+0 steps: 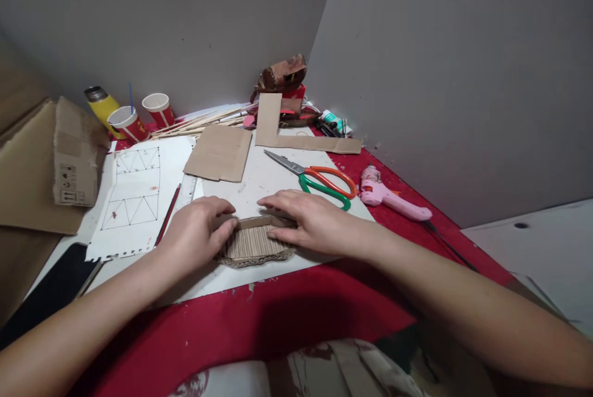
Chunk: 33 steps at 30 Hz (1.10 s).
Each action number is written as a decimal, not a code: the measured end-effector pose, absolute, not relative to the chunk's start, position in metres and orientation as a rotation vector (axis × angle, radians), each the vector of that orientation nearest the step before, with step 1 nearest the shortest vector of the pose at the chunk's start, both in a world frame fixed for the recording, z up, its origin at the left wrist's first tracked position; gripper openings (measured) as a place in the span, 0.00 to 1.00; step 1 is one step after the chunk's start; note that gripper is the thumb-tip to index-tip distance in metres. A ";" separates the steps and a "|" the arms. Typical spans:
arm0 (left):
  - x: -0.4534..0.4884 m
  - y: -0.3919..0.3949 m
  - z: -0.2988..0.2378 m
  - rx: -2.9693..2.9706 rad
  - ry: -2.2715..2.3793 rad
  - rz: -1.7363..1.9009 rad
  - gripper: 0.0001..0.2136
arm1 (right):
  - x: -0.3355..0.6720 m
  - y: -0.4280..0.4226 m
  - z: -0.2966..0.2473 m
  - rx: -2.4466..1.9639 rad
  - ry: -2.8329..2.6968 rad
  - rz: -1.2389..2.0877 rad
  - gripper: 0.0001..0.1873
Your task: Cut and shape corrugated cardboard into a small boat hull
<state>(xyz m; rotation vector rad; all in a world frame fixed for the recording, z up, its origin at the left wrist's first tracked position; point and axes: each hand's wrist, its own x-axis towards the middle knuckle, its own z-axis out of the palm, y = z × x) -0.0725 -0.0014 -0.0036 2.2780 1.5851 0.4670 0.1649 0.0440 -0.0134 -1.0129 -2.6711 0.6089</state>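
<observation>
A shallow cardboard tray point(254, 244) with a ribbed floor and low walls lies on the white board point(231, 196) in front of me. My left hand point(200, 224) grips its left end, thumb on the inner side of the wall. At the opposite end my right hand point(308, 219) holds the tray, its thumb inside and its fingers over the far wall. Both hands partly cover the tray's ends. Just beyond my right hand lie scissors point(303, 170) with one orange and one green handle, blades pointing away to the left.
Flat cardboard pieces point(220, 153) and an L-shaped strip point(269, 119) lie behind. A pink glue gun point(393, 199) rests on the red cloth at right. Left are a drawn sheet point(134, 193), a pencil point(169, 212), paper cups point(157, 107), a yellow bottle point(104, 107) and a cardboard box point(28, 175).
</observation>
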 end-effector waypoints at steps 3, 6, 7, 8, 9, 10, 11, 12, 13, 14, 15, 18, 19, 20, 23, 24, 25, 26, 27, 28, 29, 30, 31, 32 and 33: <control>-0.066 -0.023 0.001 2.625 1.338 0.648 0.09 | 0.173 0.046 -0.011 -1.001 -2.624 0.630 0.19; -0.056 -0.042 -0.005 2.822 1.193 0.646 0.08 | 0.177 0.049 -0.013 -1.036 -2.554 0.737 0.12; -0.052 -0.046 -0.008 2.873 1.190 0.638 0.09 | 0.177 0.049 -0.015 -1.051 -2.531 0.774 0.11; -0.049 -0.048 -0.012 2.911 1.192 0.621 0.10 | 0.177 0.049 -0.017 -1.065 -2.511 0.809 0.10; -0.046 -0.049 -0.016 2.937 1.193 0.597 0.11 | 0.177 0.050 -0.019 -1.074 -2.501 0.845 0.09; -0.044 -0.049 -0.019 2.950 1.192 0.566 0.11 | 0.177 0.050 -0.020 -1.079 -2.499 0.881 0.09; -0.042 -0.049 -0.022 2.956 1.189 0.531 0.11 | 0.177 0.050 -0.021 -1.081 -2.503 0.912 0.09; -0.041 -0.048 -0.024 2.961 1.186 0.504 0.11 | 0.177 0.050 -0.021 -1.079 -2.509 0.937 0.09; -0.041 -0.047 -0.025 2.969 1.184 0.482 0.11 | 0.176 0.051 -0.021 -1.075 -2.513 0.954 0.09; -0.041 -0.047 -0.026 2.980 1.184 0.465 0.11 | 0.176 0.051 -0.021 -1.069 -2.518 0.964 0.10; -0.042 -0.046 -0.027 2.992 1.183 0.449 0.11 | 0.176 0.051 -0.021 -1.062 -2.521 0.964 0.10; -0.044 -0.045 -0.027 3.039 1.133 0.418 0.13 | 0.176 0.052 -0.020 -1.042 -2.532 0.954 0.10; -0.045 -0.044 -0.027 3.053 1.109 0.410 0.14 | 0.176 0.052 -0.020 -1.046 -2.534 0.949 0.10; -0.046 -0.044 -0.027 3.065 1.091 0.409 0.15 | 0.175 0.052 -0.021 -1.056 -2.534 0.948 0.09; -0.044 -0.042 -0.026 3.080 1.092 0.417 0.16 | 0.174 0.052 -0.026 -1.091 -2.537 0.958 0.07; -0.043 -0.041 -0.025 3.080 1.097 0.419 0.16 | 0.173 0.052 -0.028 -1.091 -2.551 0.960 0.07; -0.042 -0.041 -0.025 3.080 1.097 0.423 0.16 | 0.174 0.052 -0.029 -1.085 -2.567 0.951 0.07; -0.041 -0.040 -0.025 3.079 1.095 0.434 0.16 | 0.175 0.052 -0.029 -1.074 -2.576 0.919 0.09; -0.041 -0.040 -0.025 3.078 1.090 0.448 0.16 | 0.176 0.051 -0.027 -1.054 -2.570 0.855 0.11; -0.040 -0.039 -0.025 3.077 1.089 0.465 0.15 | 0.177 0.049 -0.025 -1.020 -2.553 0.773 0.12; -0.040 -0.039 -0.025 3.075 1.087 0.483 0.15 | 0.179 0.048 -0.021 -0.959 -2.536 0.690 0.12; -0.040 -0.039 -0.025 3.071 1.090 0.500 0.15 | 0.180 0.046 -0.016 -0.881 -2.530 0.622 0.13; -0.040 -0.040 -0.026 3.067 1.097 0.511 0.14 | 0.181 0.043 -0.011 -0.790 -2.554 0.579 0.13; -0.041 -0.040 -0.026 3.065 1.103 0.519 0.14 | 0.181 0.041 -0.006 -0.698 -2.606 0.557 0.14; -0.041 -0.041 -0.026 3.065 1.108 0.522 0.14 | 0.180 0.038 -0.002 -0.619 -2.679 0.551 0.15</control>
